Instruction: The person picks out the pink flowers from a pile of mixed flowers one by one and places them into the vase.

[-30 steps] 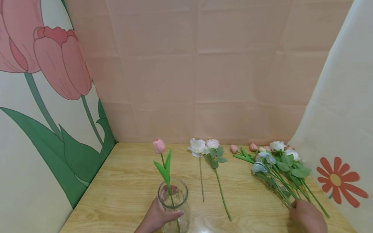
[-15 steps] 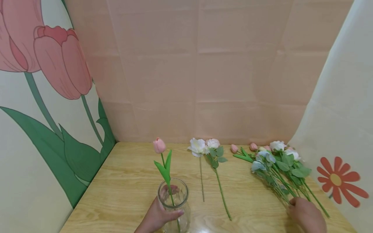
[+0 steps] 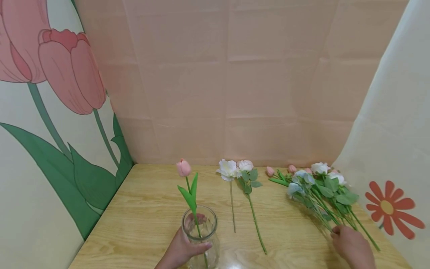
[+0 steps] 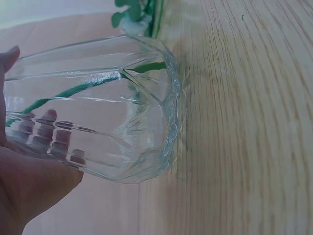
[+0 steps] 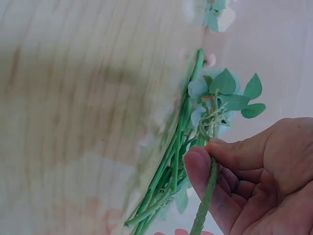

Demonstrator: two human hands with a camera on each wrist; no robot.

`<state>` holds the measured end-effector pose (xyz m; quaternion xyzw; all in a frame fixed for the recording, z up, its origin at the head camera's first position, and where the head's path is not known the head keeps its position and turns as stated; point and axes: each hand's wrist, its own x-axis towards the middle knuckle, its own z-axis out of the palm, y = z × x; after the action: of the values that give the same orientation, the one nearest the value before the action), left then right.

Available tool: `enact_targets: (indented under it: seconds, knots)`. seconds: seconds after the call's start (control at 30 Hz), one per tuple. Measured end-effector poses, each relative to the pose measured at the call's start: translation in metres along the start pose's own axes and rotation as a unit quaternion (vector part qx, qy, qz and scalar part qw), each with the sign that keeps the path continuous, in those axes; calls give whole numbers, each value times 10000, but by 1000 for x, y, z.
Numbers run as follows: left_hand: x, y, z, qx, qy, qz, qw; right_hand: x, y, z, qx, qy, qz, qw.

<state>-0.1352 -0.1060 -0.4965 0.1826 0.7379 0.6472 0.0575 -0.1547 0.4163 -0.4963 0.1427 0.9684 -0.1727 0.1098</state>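
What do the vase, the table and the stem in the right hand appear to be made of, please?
The vase looks like clear faceted glass: the left hand and its fingers show through the wall. The table has a pale wood-grain surface, possibly laminate. The stem pinched by the right hand seems to be matte green plastic, so probably artificial, though that is uncertain.

Bright, even light; soft shadows; wrist views blurred, perhaps motion; head view edges bowed.
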Motion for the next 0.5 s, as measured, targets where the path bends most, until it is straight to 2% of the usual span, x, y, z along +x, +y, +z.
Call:
enact_targets:
  seconds: [0.27,0.5]
  knots:
    - [0,-1,0,-68,22,11,10000,-4,-14,-3,217,232,-45,9995]
    - [1,-4,-1,-72,7,10,10000,-5,-36,-8,236,456,-331,9981]
